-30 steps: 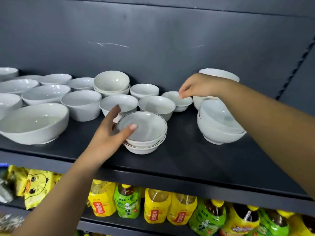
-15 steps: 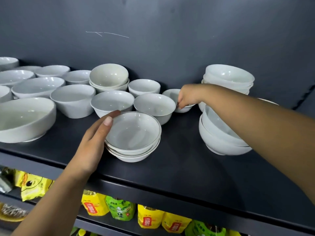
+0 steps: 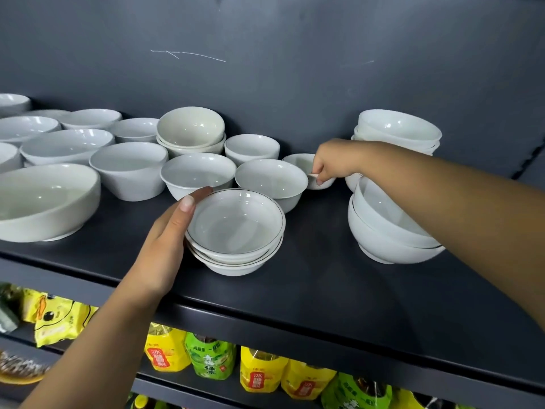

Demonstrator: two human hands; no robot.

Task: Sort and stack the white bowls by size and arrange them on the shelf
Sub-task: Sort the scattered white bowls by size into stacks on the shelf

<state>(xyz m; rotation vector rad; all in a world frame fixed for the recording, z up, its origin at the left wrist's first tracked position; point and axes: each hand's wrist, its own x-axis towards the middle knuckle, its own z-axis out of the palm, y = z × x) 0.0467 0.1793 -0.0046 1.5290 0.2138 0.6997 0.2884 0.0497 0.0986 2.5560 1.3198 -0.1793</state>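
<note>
Many white bowls stand on a dark shelf (image 3: 309,293). My left hand (image 3: 165,249) is cupped against the left side of a short stack of dark-rimmed bowls (image 3: 236,234) near the shelf's front, thumb on the top rim. My right hand (image 3: 333,160) pinches the rim of a small bowl (image 3: 300,163) at the back, which sits behind a medium bowl (image 3: 271,178). To the right are a stack of large bowls (image 3: 389,231) and, behind my forearm, another stack (image 3: 398,131).
Loose bowls of several sizes fill the shelf's left half, among them a big oval bowl (image 3: 44,199) at the front left and a two-bowl stack (image 3: 190,131) at the back. The dark back wall (image 3: 280,69) is close behind. Yellow and green bottles (image 3: 212,361) line the lower shelf.
My left hand has slid the dark-rimmed stack a little toward the front. My right hand has come down from above the small bowl onto its rim.
</note>
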